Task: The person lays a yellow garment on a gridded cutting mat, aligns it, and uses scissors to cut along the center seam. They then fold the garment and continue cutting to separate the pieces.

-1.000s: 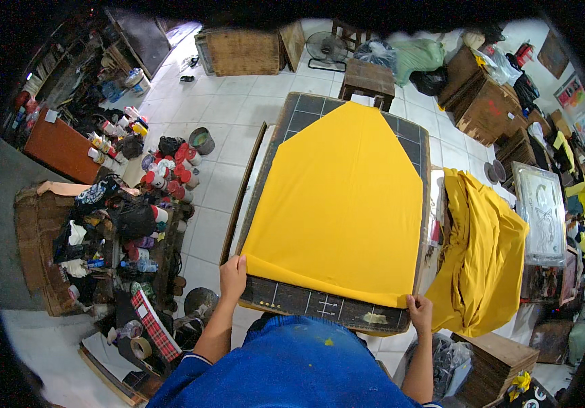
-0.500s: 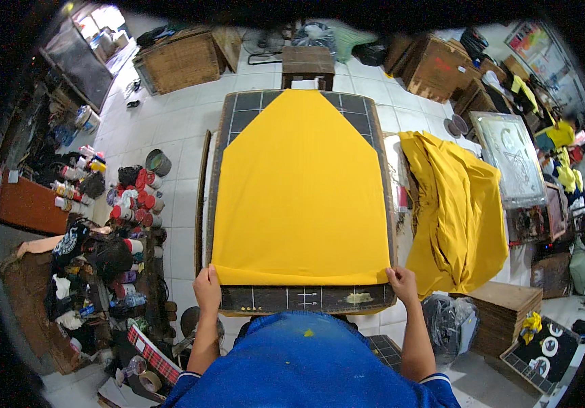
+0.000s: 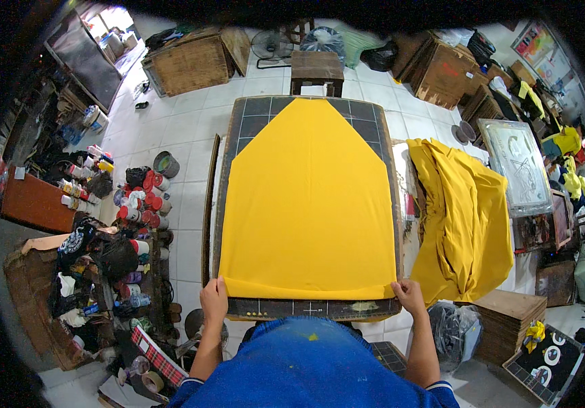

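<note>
Left hand and right hand, fingers clamped on near corners of yellow fabric, flat on gridded table.

The yellow cloth covers most of the table, so the grid beneath shows only at the far corners and along the near strip. The fingertips of the left hand and the right hand curl out of sight at the cloth's near edge. The cans on the floor are too small to tell apart.
</note>
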{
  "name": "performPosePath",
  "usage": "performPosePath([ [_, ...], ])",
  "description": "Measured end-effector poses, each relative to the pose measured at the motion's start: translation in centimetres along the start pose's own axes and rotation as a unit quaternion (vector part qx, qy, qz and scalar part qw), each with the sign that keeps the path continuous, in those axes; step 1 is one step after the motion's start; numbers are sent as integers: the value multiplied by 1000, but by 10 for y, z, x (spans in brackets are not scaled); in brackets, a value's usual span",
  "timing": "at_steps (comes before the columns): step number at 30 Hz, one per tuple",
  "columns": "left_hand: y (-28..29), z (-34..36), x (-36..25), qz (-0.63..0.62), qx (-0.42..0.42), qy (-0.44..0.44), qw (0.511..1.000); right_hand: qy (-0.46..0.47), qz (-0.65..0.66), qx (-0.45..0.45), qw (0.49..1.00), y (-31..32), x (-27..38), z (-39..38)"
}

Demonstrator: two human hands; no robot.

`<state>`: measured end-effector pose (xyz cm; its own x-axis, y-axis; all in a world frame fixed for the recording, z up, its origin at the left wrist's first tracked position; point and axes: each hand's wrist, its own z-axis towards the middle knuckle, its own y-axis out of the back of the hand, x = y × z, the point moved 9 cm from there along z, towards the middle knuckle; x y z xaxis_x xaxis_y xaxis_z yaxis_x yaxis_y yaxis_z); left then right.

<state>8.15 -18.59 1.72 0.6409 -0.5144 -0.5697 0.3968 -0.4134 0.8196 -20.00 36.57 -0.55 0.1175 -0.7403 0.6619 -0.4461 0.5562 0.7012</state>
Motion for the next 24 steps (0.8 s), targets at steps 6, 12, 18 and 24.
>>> performPosePath([
  [6,3,-22,4,27,-2,-12,1000,-61,41,49,996,-10,-21,-18],
  [12,7,-39,13,11,6,16,1000,-94,61,77,991,-11,-20,-36],
  [18,11,-51,14,14,0,3,1000,-82,73,84,990,-13,-21,-46],
  [24,14,-65,17,11,-8,0,1000,-98,106,92,985,-19,-34,-58],
])
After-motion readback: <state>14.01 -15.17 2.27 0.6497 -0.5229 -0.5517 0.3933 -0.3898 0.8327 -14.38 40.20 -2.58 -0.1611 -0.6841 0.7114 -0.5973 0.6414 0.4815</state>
